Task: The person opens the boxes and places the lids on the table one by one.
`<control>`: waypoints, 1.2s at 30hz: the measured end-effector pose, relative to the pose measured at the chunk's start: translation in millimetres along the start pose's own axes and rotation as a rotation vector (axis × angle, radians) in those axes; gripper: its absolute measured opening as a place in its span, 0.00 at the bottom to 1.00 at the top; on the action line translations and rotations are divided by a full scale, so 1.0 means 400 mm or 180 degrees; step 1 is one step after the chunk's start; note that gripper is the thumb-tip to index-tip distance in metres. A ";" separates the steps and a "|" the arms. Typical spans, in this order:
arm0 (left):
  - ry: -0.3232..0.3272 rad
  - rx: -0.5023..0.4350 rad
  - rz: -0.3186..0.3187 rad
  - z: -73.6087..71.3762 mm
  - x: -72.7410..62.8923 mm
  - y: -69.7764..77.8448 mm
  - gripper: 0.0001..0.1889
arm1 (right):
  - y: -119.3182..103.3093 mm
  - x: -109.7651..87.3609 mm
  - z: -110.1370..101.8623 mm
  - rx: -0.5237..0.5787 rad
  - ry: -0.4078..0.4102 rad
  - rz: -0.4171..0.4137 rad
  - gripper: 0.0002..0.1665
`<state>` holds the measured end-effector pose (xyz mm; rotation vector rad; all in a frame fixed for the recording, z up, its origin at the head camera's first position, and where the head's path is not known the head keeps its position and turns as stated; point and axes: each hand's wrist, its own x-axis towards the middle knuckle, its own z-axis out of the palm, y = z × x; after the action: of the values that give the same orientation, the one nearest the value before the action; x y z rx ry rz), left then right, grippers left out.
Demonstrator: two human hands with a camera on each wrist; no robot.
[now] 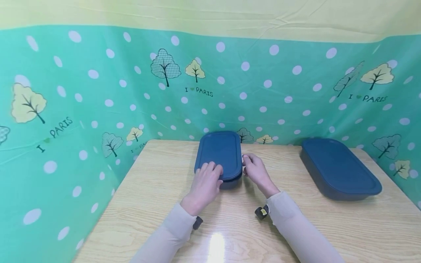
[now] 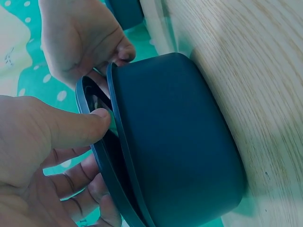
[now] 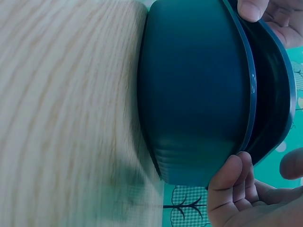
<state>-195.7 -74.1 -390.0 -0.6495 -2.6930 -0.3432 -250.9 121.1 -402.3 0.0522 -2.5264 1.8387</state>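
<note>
A dark blue rectangular food container [image 1: 230, 183] stands on the table, its matching blue lid [image 1: 218, 149] on top. At the near end the lid is raised, leaving a dark gap above the container's rim in both wrist views. My left hand [image 1: 205, 186] pinches the lid's near edge, the thumb [image 2: 83, 127] under it and the fingers over the top. My right hand [image 1: 258, 173] is at the container's right side. In the right wrist view its bent fingertips [image 3: 227, 172] touch the rim near a corner, while its thumb stands apart from the container.
A second blue lidded container [image 1: 340, 171], with its lid on, stands at the right of the wooden table [image 1: 158, 204]. Behind and to the left hangs a green dotted cloth [image 1: 108, 80] printed with trees. Both wrists wear small black cameras.
</note>
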 end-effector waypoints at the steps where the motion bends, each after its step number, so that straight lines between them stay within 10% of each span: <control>1: 0.0002 0.0001 0.0000 -0.001 0.000 -0.001 0.11 | 0.000 0.000 0.000 0.0022 0.0001 0.0007 0.25; 36: 0.0178 0.0085 0.0017 -0.010 0.000 -0.005 0.11 | 0.019 0.009 0.012 -0.0513 -0.0146 0.0028 0.24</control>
<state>-195.3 -76.9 -386.7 -0.6298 -2.6379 -0.3187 -254.7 118.9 -411.0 0.0822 -2.7003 1.6484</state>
